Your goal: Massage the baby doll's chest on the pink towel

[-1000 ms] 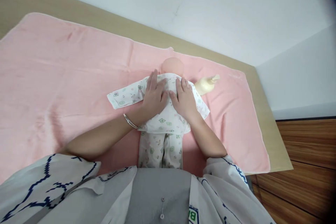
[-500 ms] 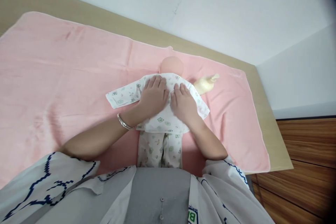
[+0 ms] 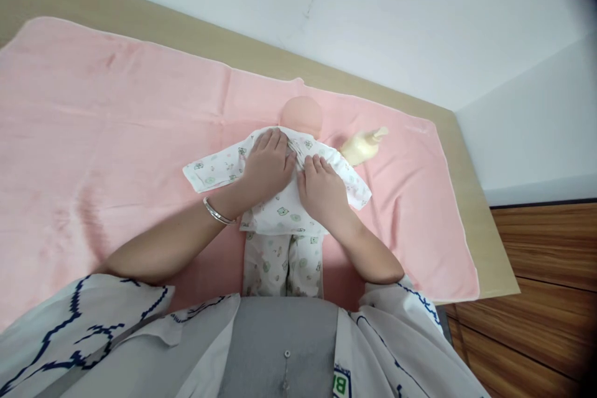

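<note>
A baby doll [image 3: 301,115] lies stretched out on a pink blanket, its smooth bald head at the far end and no face showing. It wears a white printed shirt [image 3: 282,211] and matching trousers [image 3: 265,264]. My left hand [image 3: 267,161] rests flat on the upper left of the shirt, fingers extended toward the doll's head. On the upper right of the shirt lies my right hand [image 3: 323,189], fingers slightly bent and pressing on the cloth. Between my hands the fabric is wrinkled below the neck. The doll's hands are not visible.
A pale yellow bottle [image 3: 361,148] with a nozzle lies on its side right of the doll. The pink blanket [image 3: 153,106] covers most of the wooden table [image 3: 494,267]. A white wall [image 3: 396,25] borders the far edge, and wood-grain panels [image 3: 541,249] are at the right.
My right hand has slid slightly down and left on the shirt. Wrinkles have formed in the fabric below the doll's neck. My left hand stays on the shirt's upper left.
</note>
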A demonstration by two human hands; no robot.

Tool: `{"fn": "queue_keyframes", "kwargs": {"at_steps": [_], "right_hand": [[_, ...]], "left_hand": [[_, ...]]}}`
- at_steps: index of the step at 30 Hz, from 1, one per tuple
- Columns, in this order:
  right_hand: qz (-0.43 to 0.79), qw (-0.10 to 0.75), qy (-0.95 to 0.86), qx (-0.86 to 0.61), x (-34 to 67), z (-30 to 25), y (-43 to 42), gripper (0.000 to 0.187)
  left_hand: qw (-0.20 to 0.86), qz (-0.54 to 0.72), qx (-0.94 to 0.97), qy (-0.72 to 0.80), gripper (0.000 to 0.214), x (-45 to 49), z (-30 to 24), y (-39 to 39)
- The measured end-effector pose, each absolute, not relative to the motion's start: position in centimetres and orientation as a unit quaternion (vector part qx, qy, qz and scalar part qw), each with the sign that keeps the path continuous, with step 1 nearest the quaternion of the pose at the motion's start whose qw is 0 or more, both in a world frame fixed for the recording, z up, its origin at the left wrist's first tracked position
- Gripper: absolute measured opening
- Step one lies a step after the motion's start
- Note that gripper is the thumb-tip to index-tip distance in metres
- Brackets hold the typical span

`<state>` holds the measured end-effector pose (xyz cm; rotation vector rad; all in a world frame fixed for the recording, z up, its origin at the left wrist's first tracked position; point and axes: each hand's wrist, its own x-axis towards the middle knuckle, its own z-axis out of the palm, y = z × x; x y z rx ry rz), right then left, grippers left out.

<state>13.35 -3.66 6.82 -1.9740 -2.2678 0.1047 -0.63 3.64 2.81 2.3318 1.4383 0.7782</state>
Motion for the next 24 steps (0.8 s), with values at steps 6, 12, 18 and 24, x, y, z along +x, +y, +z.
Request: {"fn": "queue_keyframes", "kwargs": {"at_steps": [6, 12, 18, 24], "right_hand": [[0.062, 0.109, -0.735, -0.666, 15.7, 5.4, 0.4, 0.063], [0.051, 0.106, -0.727, -0.676, 14.7, 5.2, -0.4, 0.062], [0.004, 0.095, -0.765, -0.637, 11.6, 5.5, -4.3, 0.057], [0.067, 0.124, -0.745, -0.652, 14.8, 5.7, -0.7, 0.058]], "left_hand": [[0.113, 0.217, 0.836, 0.491, 0.057, 0.0, 3.8, 0.6], [0.133, 0.230, 0.830, 0.490, 0.054, -0.5, 3.8, 2.0], [0.147, 0.265, 0.824, 0.478, 0.052, -1.0, 2.4, 4.6], [0.075, 0.224, 0.830, 0.505, 0.054, -0.1, 3.5, 1.6]]}}
